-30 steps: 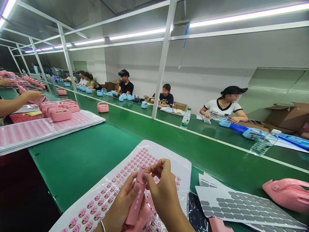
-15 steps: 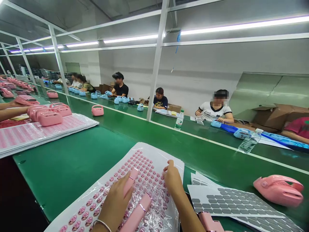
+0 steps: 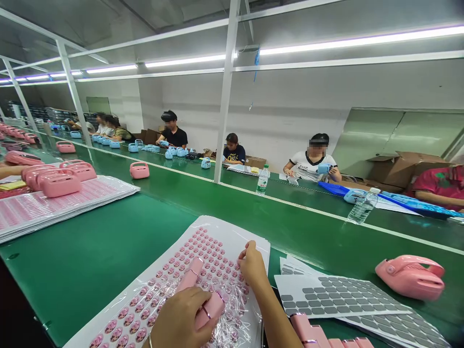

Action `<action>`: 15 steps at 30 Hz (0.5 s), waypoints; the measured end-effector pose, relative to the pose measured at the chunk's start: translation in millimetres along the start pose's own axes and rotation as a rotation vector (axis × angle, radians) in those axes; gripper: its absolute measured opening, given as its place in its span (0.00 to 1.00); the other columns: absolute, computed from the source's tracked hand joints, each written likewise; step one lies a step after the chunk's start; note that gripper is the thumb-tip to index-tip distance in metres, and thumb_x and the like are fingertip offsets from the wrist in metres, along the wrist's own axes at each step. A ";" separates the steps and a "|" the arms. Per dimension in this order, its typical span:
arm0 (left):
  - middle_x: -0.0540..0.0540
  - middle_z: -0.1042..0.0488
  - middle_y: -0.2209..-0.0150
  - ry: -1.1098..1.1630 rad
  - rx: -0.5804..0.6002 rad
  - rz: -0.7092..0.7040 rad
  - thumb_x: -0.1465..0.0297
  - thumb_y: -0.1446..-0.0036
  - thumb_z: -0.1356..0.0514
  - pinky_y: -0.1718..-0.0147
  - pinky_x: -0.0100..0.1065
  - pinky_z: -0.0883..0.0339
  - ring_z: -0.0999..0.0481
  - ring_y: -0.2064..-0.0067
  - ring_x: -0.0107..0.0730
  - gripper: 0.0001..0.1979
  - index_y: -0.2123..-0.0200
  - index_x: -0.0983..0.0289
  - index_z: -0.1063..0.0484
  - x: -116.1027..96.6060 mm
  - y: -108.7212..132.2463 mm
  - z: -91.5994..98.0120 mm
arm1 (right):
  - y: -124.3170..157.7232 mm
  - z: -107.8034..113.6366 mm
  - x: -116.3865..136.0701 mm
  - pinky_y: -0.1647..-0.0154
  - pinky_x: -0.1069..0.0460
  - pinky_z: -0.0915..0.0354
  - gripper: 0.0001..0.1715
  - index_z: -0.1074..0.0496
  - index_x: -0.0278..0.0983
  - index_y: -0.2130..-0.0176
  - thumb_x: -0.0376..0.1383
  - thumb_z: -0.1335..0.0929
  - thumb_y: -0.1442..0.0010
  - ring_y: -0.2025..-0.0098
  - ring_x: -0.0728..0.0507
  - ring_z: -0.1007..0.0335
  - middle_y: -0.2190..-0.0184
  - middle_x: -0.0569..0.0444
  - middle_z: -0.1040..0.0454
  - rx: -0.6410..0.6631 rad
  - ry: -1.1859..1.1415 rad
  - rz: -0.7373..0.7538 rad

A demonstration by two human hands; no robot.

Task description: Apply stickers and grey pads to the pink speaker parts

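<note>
Pink handles [image 3: 190, 273] lie on a pink sticker sheet [image 3: 232, 233], film-covered, on the green desk [image 3: 90, 241]. Grey sticker sheets [image 3: 337, 295] and a pink case [image 3: 411, 276] lie to the right, clear of the work. The left hand [image 3: 179, 320] grip is clamped on the nearer handle. The right hand [image 3: 253, 266] has its fingertips [image 3: 250, 246] together on the sheet; whether they pinch anything cannot be told.

White sticker sheet [image 3: 241, 237], rows of pink ovals [image 3: 203, 256]

Grey sticker sheet [image 3: 337, 296] beside the right hand [image 3: 252, 265]
</note>
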State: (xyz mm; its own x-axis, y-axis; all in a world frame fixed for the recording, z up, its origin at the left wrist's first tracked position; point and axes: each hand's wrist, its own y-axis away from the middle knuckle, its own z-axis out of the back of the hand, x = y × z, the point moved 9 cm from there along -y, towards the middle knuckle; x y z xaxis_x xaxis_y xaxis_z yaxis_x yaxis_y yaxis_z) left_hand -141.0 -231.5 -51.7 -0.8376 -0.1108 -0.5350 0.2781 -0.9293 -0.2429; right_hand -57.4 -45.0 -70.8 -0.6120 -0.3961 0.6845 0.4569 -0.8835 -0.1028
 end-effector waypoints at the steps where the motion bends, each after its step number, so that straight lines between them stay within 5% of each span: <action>1: 0.57 0.23 0.64 0.090 -0.031 0.034 0.59 0.48 0.43 0.62 0.37 0.35 0.26 0.62 0.43 0.13 0.64 0.60 0.25 3.9 0.7 3.7 | -0.7 0.1 -1.9 0.76 0.54 0.42 0.20 0.46 0.39 0.65 0.21 0.37 0.54 0.73 0.45 0.30 0.73 0.54 0.28 -0.002 -0.041 -0.012; 6: 0.60 0.30 0.50 0.648 -0.130 0.335 0.51 0.46 0.48 0.59 0.33 0.33 0.29 0.54 0.41 0.28 0.49 0.64 0.36 33.3 8.9 11.1 | 0.7 3.9 -8.5 0.80 0.55 0.43 0.19 0.50 0.41 0.67 0.23 0.37 0.54 0.81 0.49 0.36 0.78 0.60 0.30 -0.038 -0.244 -0.076; 10: 0.59 0.32 0.48 0.831 -0.216 0.378 0.51 0.46 0.48 0.54 0.32 0.37 0.34 0.49 0.42 0.29 0.48 0.65 0.39 33.3 14.3 16.2 | 5.6 16.5 3.0 0.81 0.54 0.45 0.16 0.50 0.41 0.67 0.25 0.39 0.53 0.81 0.48 0.38 0.79 0.60 0.31 -0.095 -0.351 -0.056; 15: 0.56 0.25 0.63 1.135 -0.241 0.511 0.52 0.50 0.42 0.72 0.32 0.33 0.26 0.67 0.37 0.30 0.48 0.60 0.41 34.7 21.4 4.9 | 22.0 40.2 52.5 0.79 0.55 0.44 0.16 0.50 0.42 0.65 0.31 0.37 0.51 0.76 0.47 0.36 0.75 0.59 0.29 -0.102 -0.504 0.079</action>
State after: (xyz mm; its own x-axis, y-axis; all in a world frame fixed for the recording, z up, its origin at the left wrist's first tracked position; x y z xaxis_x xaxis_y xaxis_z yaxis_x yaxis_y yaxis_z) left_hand -166.5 -257.0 -71.4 0.2303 0.0375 -0.9724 0.6280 -0.7691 0.1191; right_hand -53.5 -75.2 -8.1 -0.1798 -0.3150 0.9319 0.4087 -0.8856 -0.2205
